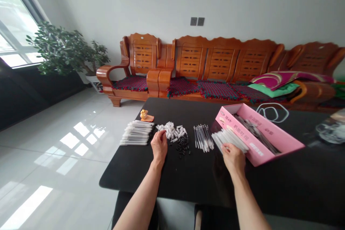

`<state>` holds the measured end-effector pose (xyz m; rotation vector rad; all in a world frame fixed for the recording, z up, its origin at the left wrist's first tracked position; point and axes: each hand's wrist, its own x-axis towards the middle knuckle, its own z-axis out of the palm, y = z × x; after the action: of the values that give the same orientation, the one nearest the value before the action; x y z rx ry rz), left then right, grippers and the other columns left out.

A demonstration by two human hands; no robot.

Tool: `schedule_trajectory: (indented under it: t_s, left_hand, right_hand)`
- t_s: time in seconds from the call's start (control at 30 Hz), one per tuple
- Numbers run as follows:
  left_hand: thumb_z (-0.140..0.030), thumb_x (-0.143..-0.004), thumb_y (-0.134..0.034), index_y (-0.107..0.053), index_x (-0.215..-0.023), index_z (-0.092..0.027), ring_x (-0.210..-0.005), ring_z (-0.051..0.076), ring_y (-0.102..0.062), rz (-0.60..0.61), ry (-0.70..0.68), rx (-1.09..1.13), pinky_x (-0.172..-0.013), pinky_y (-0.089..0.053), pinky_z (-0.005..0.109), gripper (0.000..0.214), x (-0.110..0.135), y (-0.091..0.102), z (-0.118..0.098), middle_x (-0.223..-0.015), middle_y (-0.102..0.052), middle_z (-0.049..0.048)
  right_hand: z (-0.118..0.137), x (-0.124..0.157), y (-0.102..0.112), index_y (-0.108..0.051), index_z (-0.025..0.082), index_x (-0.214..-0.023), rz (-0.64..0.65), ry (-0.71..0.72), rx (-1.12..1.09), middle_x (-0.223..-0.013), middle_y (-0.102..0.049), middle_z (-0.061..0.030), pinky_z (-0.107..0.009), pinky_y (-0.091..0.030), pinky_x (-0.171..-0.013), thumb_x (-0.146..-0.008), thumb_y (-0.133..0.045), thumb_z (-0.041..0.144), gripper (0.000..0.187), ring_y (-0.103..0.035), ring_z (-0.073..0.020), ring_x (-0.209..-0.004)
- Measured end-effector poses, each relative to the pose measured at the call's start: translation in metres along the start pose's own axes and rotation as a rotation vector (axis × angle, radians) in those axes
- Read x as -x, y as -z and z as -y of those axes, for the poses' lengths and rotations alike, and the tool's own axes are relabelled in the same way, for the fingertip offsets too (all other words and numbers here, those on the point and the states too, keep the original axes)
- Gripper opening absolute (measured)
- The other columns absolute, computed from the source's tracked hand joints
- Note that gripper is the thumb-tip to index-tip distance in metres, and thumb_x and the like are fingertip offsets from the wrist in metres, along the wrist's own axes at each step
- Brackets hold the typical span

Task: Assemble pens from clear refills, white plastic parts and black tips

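My left hand [159, 146] is above the table beside a heap of short white plastic pieces [172, 131], its thumb and fingers pinched together. Whatever it may hold is too small to make out. Small black plugs [183, 146] lie in a loose pile just right of it. To its left is a stack of white pen barrels with black ends [137, 133]. My right hand [234, 157] rests at the near end of a pile of translucent white pen barrels [229, 138], fingers closed on a barrel there. Between the hands lie dark pen refills [203, 138] with pale ends.
A pink open box [250, 147] holding dark grey sticks stands right of the barrels, with a white cord [273, 113] behind it. A small yellow figurine [144, 115] sits at the back left. Across the black table [205, 183] is a wooden sofa [221, 57].
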<state>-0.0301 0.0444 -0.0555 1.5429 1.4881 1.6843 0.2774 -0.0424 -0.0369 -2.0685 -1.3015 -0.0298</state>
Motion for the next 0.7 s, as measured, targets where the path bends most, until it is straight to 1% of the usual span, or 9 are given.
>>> schedule_trajectory:
  t_s: [0.03, 0.07, 0.17, 0.37, 0.47, 0.57, 0.6, 0.67, 0.7]
  left_hand:
    - [-0.028, -0.083, -0.060, -0.073, -0.091, -0.023, -0.069, 0.018, -0.061, 0.001, 0.004, 0.009, -0.072, -0.047, 0.029, 0.016, 0.000, -0.001, 0.000, -0.082, -0.067, 0.0053]
    - [-0.027, -0.083, -0.060, -0.073, -0.090, -0.023, -0.069, 0.018, -0.061, 0.001, 0.003, 0.010, -0.071, -0.047, 0.029, 0.016, 0.001, -0.002, 0.000, -0.081, -0.067, 0.0052]
    - [-0.025, -0.083, -0.059, -0.073, -0.091, -0.023, -0.067, 0.017, -0.061, 0.005, -0.014, -0.005, -0.070, -0.047, 0.028, 0.016, 0.001, -0.002, 0.001, -0.081, -0.067, 0.0050]
    - [-0.021, -0.087, -0.053, -0.071, -0.095, -0.020, -0.071, 0.016, -0.062, 0.033, -0.075, -0.124, -0.071, -0.047, 0.027, 0.019, 0.001, -0.002, 0.002, -0.084, -0.067, 0.0050]
    - [-0.019, -0.089, -0.051, -0.069, -0.096, -0.018, -0.072, 0.015, -0.062, 0.043, -0.082, -0.168, -0.071, -0.048, 0.026, 0.020, 0.001, -0.003, 0.003, -0.085, -0.067, 0.0047]
    - [-0.018, -0.089, -0.050, -0.069, -0.096, -0.018, -0.073, 0.014, -0.062, 0.045, -0.086, -0.183, -0.070, -0.047, 0.024, 0.020, 0.002, -0.003, 0.004, -0.087, -0.067, 0.0044]
    - [-0.018, -0.089, -0.050, -0.069, -0.096, -0.018, -0.074, 0.014, -0.062, 0.045, -0.089, -0.190, -0.071, -0.047, 0.024, 0.020, 0.002, -0.004, 0.004, -0.087, -0.067, 0.0043]
    - [-0.018, -0.090, -0.050, -0.069, -0.095, -0.018, -0.074, 0.014, -0.062, 0.050, -0.091, -0.203, -0.071, -0.047, 0.024, 0.020, 0.002, -0.004, 0.004, -0.088, -0.067, 0.0042]
    - [-0.018, -0.090, -0.050, -0.069, -0.096, -0.018, -0.075, 0.014, -0.062, 0.053, -0.090, -0.208, -0.071, -0.047, 0.023, 0.020, 0.002, -0.004, 0.004, -0.088, -0.067, 0.0042]
  right_hand:
    - [-0.008, -0.004, 0.005, -0.074, 0.018, -0.083, 0.036, -0.033, 0.125, -0.074, -0.073, -0.0134, -0.035, -0.043, -0.057, -0.080, -0.057, 0.034, 0.024, -0.066, -0.0300, -0.068]
    - [-0.014, -0.007, 0.009, -0.074, 0.019, -0.083, 0.077, -0.029, 0.220, -0.076, -0.074, -0.0135, -0.035, -0.043, -0.058, -0.079, -0.058, 0.032, 0.021, -0.067, -0.0304, -0.071]
    - [-0.021, -0.012, 0.017, -0.072, 0.019, -0.081, 0.190, 0.007, 0.381, -0.078, -0.074, -0.0133, -0.035, -0.043, -0.060, -0.079, -0.061, 0.029, 0.016, -0.068, -0.0309, -0.077]
    - [-0.009, -0.013, 0.019, -0.069, 0.021, -0.075, 0.314, -0.021, 0.464, -0.082, -0.073, -0.0126, -0.035, -0.043, -0.060, -0.083, -0.057, 0.031, 0.017, -0.069, -0.0320, -0.082]
    - [-0.007, -0.016, 0.019, -0.067, 0.021, -0.071, 0.332, -0.023, 0.445, -0.083, -0.073, -0.0133, -0.036, -0.044, -0.060, -0.081, -0.057, 0.029, 0.016, -0.069, -0.0325, -0.083]
    - [-0.005, -0.021, 0.020, -0.063, 0.020, -0.059, 0.286, -0.048, 0.327, -0.073, -0.071, -0.0140, -0.035, -0.043, -0.056, -0.074, -0.061, 0.024, 0.016, -0.068, -0.0316, -0.075]
    - [-0.002, -0.022, 0.020, -0.061, 0.020, -0.055, 0.282, -0.080, 0.209, -0.066, -0.069, -0.0128, -0.034, -0.042, -0.053, -0.072, -0.062, 0.023, 0.017, -0.067, -0.0296, -0.067]
    - [0.006, -0.019, 0.016, -0.058, 0.021, -0.055, 0.308, -0.171, -0.111, -0.052, -0.062, -0.0072, -0.030, -0.039, -0.043, -0.070, -0.063, 0.027, 0.017, -0.060, -0.0230, -0.049]
    - [0.012, -0.015, 0.013, -0.058, 0.021, -0.058, 0.362, -0.233, -0.339, -0.048, -0.059, -0.0043, -0.028, -0.036, -0.038, -0.071, -0.063, 0.031, 0.016, -0.055, -0.0198, -0.041]
